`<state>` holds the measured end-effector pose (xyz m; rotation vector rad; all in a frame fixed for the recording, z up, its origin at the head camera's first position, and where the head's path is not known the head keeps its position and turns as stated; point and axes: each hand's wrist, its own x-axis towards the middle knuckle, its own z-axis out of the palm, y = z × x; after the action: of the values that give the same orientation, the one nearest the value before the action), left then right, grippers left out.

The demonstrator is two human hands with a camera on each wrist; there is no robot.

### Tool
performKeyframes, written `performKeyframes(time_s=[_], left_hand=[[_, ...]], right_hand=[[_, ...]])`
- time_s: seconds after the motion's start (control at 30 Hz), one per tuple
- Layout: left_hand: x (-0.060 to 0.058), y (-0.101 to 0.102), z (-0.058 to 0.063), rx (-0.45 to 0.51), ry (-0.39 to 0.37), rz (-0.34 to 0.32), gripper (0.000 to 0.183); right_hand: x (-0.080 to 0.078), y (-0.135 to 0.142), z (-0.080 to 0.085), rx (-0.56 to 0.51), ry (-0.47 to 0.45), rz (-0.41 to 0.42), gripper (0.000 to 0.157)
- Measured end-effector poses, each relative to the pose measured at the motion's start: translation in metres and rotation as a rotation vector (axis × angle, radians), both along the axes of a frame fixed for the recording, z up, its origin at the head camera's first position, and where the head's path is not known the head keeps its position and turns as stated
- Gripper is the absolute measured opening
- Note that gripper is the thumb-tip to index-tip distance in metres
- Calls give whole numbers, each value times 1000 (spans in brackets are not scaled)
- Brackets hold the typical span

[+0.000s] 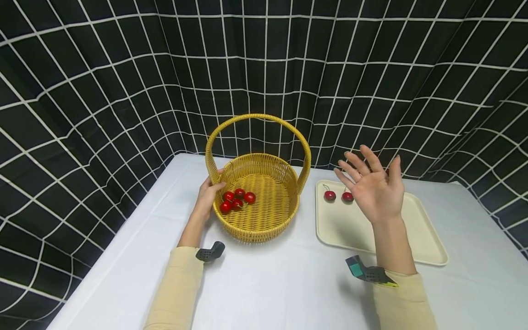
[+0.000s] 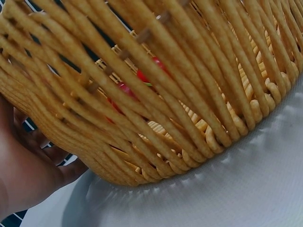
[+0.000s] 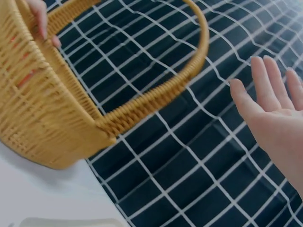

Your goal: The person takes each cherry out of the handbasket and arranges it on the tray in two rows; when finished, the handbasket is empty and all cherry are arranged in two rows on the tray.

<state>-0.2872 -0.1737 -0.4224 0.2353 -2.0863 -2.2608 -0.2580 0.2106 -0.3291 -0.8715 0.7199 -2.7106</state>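
Observation:
A yellow woven basket (image 1: 256,233) with a tall arched handle stands on the table, several red cherries (image 1: 237,204) lying in its left part. My left hand (image 1: 206,195) grips the basket's left rim near the foot of the handle, thumb over the edge; in the left wrist view the hand (image 2: 33,170) shows against the outer weave. Over the cream tray (image 1: 426,238), my right hand (image 1: 378,192) is raised with the palm up, fingers spread and nothing in it. Two cherries with stems, a left one (image 1: 329,196) and a right one (image 1: 347,197), lie on the tray beyond that hand.
A white cloth (image 1: 272,288) covers the table. Black curtains (image 1: 264,73) with a white grid hang behind and at both sides. The basket's handle (image 1: 258,116) arches high between the two hands.

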Motion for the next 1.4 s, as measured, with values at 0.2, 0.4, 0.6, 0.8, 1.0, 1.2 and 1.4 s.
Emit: performKeyframes(time_s=[0.2,0.4,0.6,0.8,1.0,1.2,1.4], left_hand=[[0,-1,0,15,5,6,51],[-1,0,-3,13,22,-4,50],[-2,2,-4,20,19,-17,49],[-2,0,-2,10,24,-12,50],[-1,-1,-3,-12,27,6,49],[-1,-2,-3,-15,15,9,49],[-1,0,-3,-19,8,4,48]], right_hand=[[2,-23,0,163,156,61,68],[1,-44,-6,303,212,121,65],[-1,-61,-14,522,170,94,59],[-11,-82,-15,693,150,103,56],[-21,-102,-16,860,47,78,67],[-35,-118,-20,981,-3,65,69],[-48,-130,-29,1112,-10,68,63]])
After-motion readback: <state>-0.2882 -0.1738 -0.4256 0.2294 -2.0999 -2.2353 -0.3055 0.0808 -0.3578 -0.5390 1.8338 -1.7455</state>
